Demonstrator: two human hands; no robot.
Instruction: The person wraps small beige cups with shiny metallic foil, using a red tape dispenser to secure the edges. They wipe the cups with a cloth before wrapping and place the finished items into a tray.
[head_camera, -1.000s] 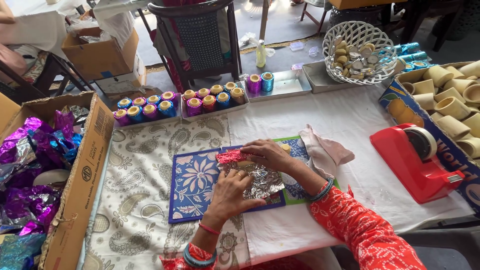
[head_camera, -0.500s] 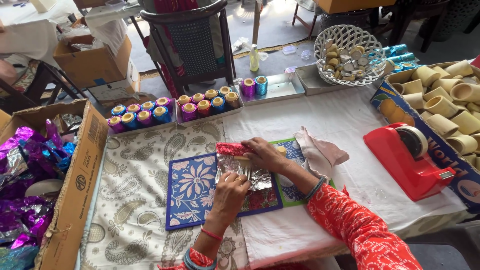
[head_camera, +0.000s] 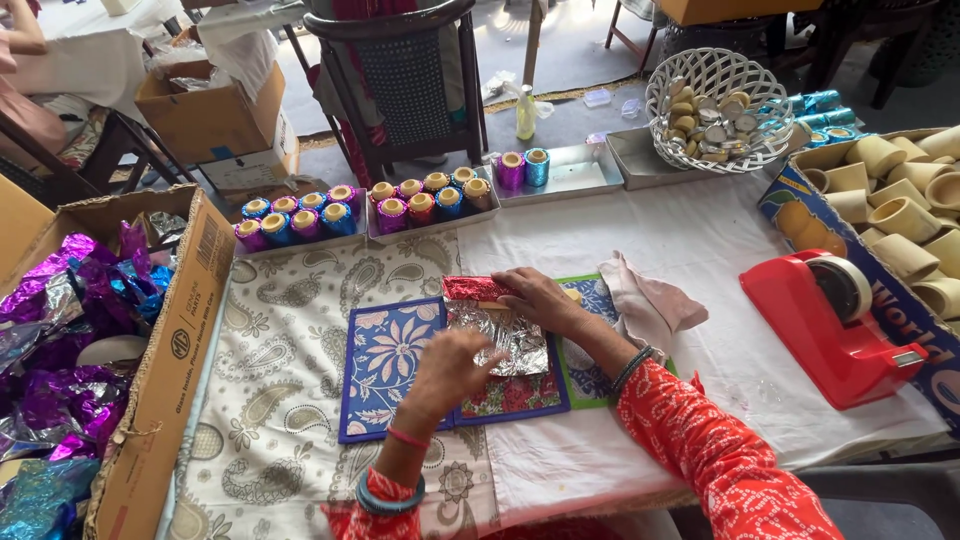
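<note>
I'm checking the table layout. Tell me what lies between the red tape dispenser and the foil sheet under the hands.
In the head view, a crumpled pinkish cloth lies on the white tablecloth between the red tape dispenser and the foil sheet; the right hand and forearm also cross there.

Red-orange sleeve (head_camera: 720, 460) with small white dotted print, reaching down to right wrist. Dark bangles (head_camera: 632, 368) stacked on that wrist, maybe blue-green. Left hand (head_camera: 450, 372) bare; thin pink band (head_camera: 408, 437) at wrist, broad teal bangle (head_camera: 390, 494) below it. Same red print cuff at left forearm. Right hand (head_camera: 540, 298) without rings.
</note>
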